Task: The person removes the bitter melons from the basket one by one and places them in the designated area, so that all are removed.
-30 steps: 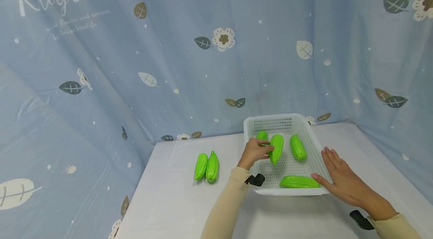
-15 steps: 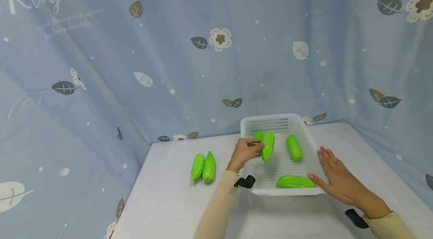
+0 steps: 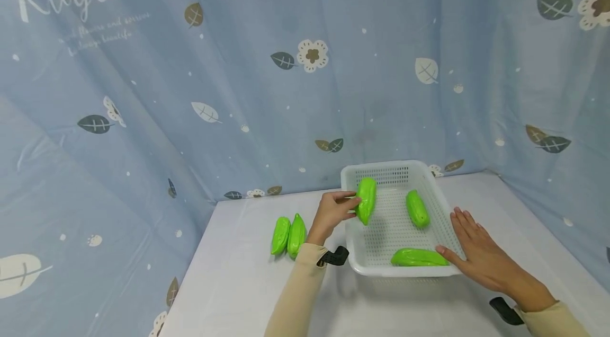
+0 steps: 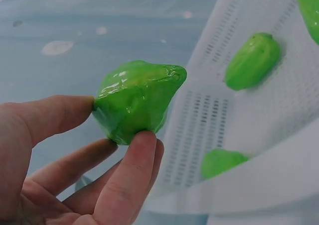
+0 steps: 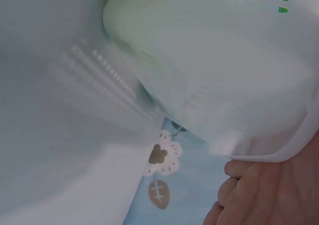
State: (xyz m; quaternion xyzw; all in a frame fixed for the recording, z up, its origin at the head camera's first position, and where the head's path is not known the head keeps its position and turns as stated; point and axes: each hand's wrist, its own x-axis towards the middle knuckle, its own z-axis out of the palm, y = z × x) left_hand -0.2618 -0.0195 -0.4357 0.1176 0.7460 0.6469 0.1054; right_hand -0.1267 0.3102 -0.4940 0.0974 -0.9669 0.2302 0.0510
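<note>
My left hand [image 3: 333, 212] pinches a glossy green tapered vegetable [image 3: 366, 200] between thumb and fingers, over the left side of a white perforated basket [image 3: 400, 272]. Up close in the left wrist view, the held vegetable [image 4: 132, 100] has a ridged surface and a blunt tip. Straight fingers of my right hand [image 3: 486, 257] lie along the basket's right side, the thumb at its near right corner. One similar vegetable [image 3: 418, 210] rests toward the basket's right wall and another [image 3: 419, 257] along its near wall. A third [image 4: 222, 163] shows in the left wrist view.
Two more green vegetables, one [image 3: 280, 235] beside the other [image 3: 297, 236], lie on the white table [image 3: 238, 284] left of the basket. Behind the table hangs a blue curtain [image 3: 248, 88] printed with leaves and flowers.
My left hand has moved left across the basket with the green vegetable, which now covers the one at the back left in the head view. My right hand stays at the basket's side.
</note>
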